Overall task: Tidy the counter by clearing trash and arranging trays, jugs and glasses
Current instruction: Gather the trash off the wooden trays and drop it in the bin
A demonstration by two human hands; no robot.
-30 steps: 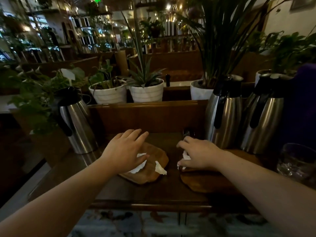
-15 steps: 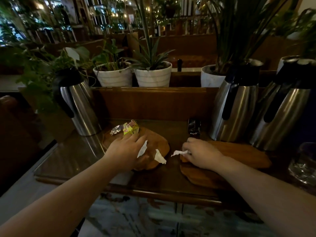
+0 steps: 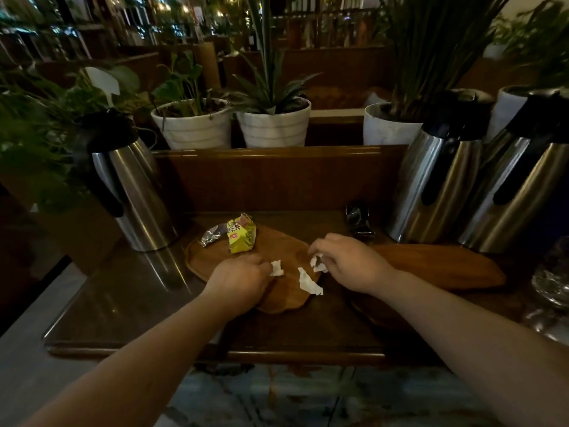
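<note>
A leaf-shaped wooden tray (image 3: 277, 245) lies mid-counter. On its far end sit a yellow-green snack wrapper (image 3: 241, 234) and a silver foil scrap (image 3: 211, 237). My left hand (image 3: 238, 282) rests on the tray's near side, shut on a crumpled white tissue (image 3: 276, 268). My right hand (image 3: 348, 263) is over the tray's right edge, shut on another white tissue piece (image 3: 318, 264). A third tissue scrap (image 3: 308, 282) lies loose between my hands. A second wooden tray (image 3: 437, 266) extends right.
One steel jug (image 3: 129, 183) stands at the left, two more (image 3: 437, 177) (image 3: 523, 183) at the right. A dark wrapper (image 3: 358, 220) lies near the back wall. Glassware (image 3: 554, 285) sits far right. White plant pots (image 3: 271, 124) line the ledge behind.
My left hand slid back toward me, uncovering the snack wrapper and foil, and bunched up its tissue. My right hand moved left from the second tray over the first tray's edge with its tissue.
</note>
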